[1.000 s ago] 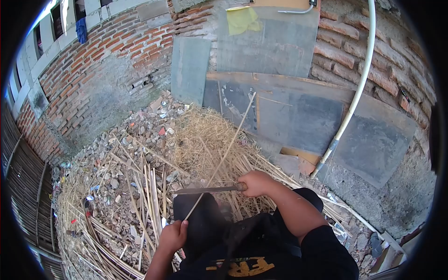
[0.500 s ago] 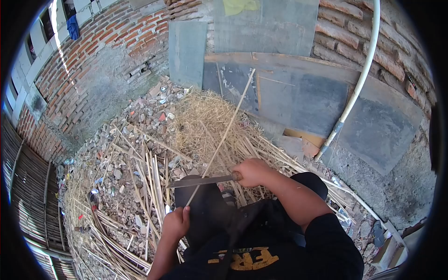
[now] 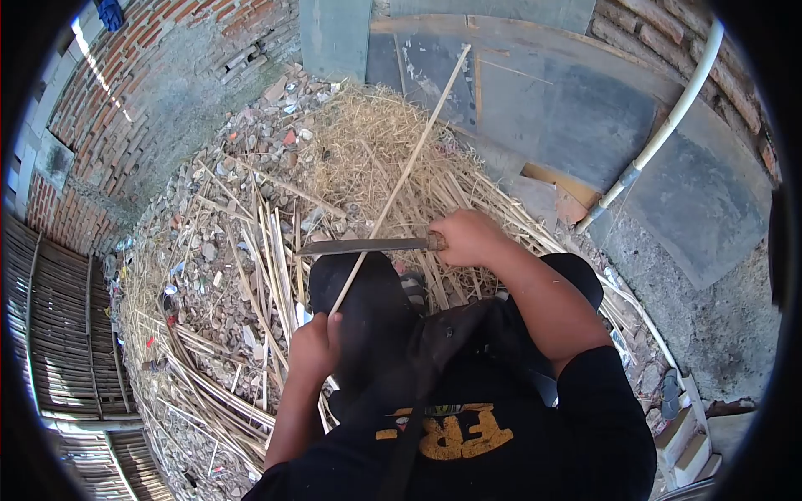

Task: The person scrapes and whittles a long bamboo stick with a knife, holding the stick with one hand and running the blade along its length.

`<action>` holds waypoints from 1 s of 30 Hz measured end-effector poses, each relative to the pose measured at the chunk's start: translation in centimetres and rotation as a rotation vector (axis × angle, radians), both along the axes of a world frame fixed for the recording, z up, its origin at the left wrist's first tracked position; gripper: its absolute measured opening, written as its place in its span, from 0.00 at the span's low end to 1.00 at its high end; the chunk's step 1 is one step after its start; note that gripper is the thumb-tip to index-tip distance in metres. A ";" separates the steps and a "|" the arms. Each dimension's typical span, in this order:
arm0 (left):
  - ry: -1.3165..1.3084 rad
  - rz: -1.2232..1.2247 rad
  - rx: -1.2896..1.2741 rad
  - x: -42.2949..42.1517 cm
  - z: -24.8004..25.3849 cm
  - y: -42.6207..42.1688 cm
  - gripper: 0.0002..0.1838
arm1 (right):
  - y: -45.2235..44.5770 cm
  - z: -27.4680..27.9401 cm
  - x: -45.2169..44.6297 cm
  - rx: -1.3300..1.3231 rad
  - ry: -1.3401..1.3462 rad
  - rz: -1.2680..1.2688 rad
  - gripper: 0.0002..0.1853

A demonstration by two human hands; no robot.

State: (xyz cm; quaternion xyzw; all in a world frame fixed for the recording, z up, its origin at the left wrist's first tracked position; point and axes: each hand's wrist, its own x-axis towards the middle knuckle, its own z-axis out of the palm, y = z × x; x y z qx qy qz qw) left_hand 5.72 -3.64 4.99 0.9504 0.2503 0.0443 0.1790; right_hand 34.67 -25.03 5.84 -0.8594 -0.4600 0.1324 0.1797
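Observation:
My left hand (image 3: 314,346) is closed around the lower end of a long thin bamboo strip (image 3: 409,163), which slants up and away to the right. In my right hand (image 3: 469,239) is the wooden handle of a long-bladed knife (image 3: 363,246). The blade points left and lies across the strip, above my dark-clothed knee (image 3: 355,284). Whether its edge bites into the strip cannot be made out.
Loose bamboo strips (image 3: 271,250) lie on rubble to the left. Beyond my knees is a heap of pale shavings (image 3: 359,142). Grey panels (image 3: 576,108) and a white pipe (image 3: 668,125) lean at the right-hand wall. A woven bamboo screen (image 3: 63,326) stands far left.
The view has tilted downward, so hands, knife and strip appear higher in the frame. Both hands keep their holds, and the blade still crosses the strip.

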 end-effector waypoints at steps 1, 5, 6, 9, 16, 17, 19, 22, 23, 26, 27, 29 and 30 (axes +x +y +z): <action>0.013 0.002 -0.002 0.1 0.3 -0.1 0.24 | 0.1 -0.5 -0.1 0.001 0.016 0.004 0.12; 0.010 0.056 0.005 0.3 -0.9 -0.2 0.24 | 0.9 -2.0 2.8 -0.033 0.179 -0.009 0.11; 0.003 0.075 0.027 0.6 -1.0 -0.1 0.24 | 1.1 -2.2 3.5 -0.047 0.240 -0.020 0.11; 0.007 0.066 0.007 0.6 -0.2 0.1 0.24 | 1.6 -2.7 3.2 -0.010 0.243 -0.032 0.10; 0.020 0.037 0.004 0.5 0.3 -0.2 0.24 | 1.7 0.2 -1.7 0.008 0.037 0.063 0.10; 0.011 0.039 0.002 0.6 -0.1 -0.1 0.24 | 1.7 -0.1 -1.6 0.029 0.028 0.044 0.10; -0.005 0.053 -0.002 0.5 -0.9 0.1 0.24 | 1.9 -2.5 1.2 0.069 0.126 -0.068 0.10; -0.004 0.074 0.024 0.8 -0.4 -0.2 0.24 | 1.7 -2.7 4.1 0.003 0.221 -0.143 0.10; -0.017 0.065 0.020 0.7 -0.5 0.0 0.24 | 1.5 -2.7 3.7 0.025 0.201 -0.136 0.10; -0.031 0.043 0.007 0.0 -0.9 0.6 0.23 | 1.8 -2.6 2.4 0.080 0.193 -0.111 0.11; -0.026 0.037 0.003 -0.2 -0.9 0.7 0.23 | 1.9 -1.8 1.6 0.089 0.178 -0.094 0.12; -0.024 -0.008 0.014 -0.5 -0.5 0.5 0.21 | 1.7 -1.0 0.3 0.069 0.099 -0.034 0.12; -0.015 -0.030 0.017 -0.6 -0.1 0.3 0.21 | 1.6 -0.8 -0.2 0.037 0.032 0.011 0.12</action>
